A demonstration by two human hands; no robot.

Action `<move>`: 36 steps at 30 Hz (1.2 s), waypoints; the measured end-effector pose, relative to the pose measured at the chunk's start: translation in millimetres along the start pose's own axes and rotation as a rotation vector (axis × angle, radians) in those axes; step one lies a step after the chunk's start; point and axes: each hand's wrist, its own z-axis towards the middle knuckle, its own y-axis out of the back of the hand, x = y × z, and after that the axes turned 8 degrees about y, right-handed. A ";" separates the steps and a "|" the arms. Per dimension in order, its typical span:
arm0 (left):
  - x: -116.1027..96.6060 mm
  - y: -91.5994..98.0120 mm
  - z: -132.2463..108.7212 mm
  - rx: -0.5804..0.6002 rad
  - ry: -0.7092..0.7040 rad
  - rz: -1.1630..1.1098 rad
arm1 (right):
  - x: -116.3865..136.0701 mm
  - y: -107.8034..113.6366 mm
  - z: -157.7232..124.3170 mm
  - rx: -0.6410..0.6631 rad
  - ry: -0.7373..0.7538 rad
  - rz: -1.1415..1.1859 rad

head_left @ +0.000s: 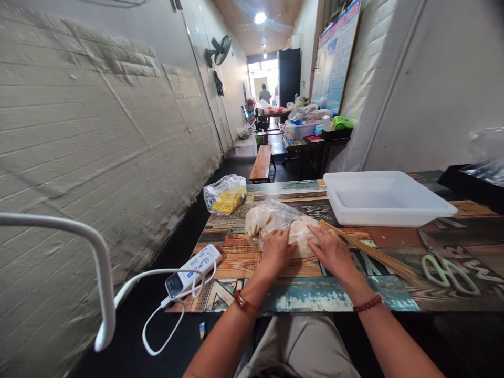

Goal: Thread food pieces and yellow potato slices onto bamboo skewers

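Observation:
A pale, soft, flat piece of food (301, 237), its exact kind unclear, lies on the table between my two hands. My left hand (276, 253) grips its left edge with the fingers bent and close together. At the right edge, my right hand (333, 254) holds it between thumb and fingers. Behind and to the left, a clear plastic bag (281, 208) contains more pale folded pieces (258, 221). Thin sticks poke out from these beside my left hand. A bundle of bamboo skewers (378, 255) lies slantwise to the right of my right hand.
A white plastic tub (388, 212) stands at the back right, with green-handled scissors (449, 273) in front. At the back left sits a bag with yellow contents (226, 200). A white power bank (192, 270) with a looping cable (147, 273) rests at the left edge.

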 end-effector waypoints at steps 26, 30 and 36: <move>7.1 6.1 -42.1 0.064 -0.167 -0.230 | 35.8 1.1 -59.1 -0.001 0.061 0.286; 9.7 13.9 -37.9 0.024 -0.111 -0.352 | 10.4 5.9 -66.0 -0.177 -0.039 0.288; -6.1 12.8 -8.9 -0.066 -0.067 -0.541 | -53.8 30.7 -75.6 -0.159 -0.170 -0.152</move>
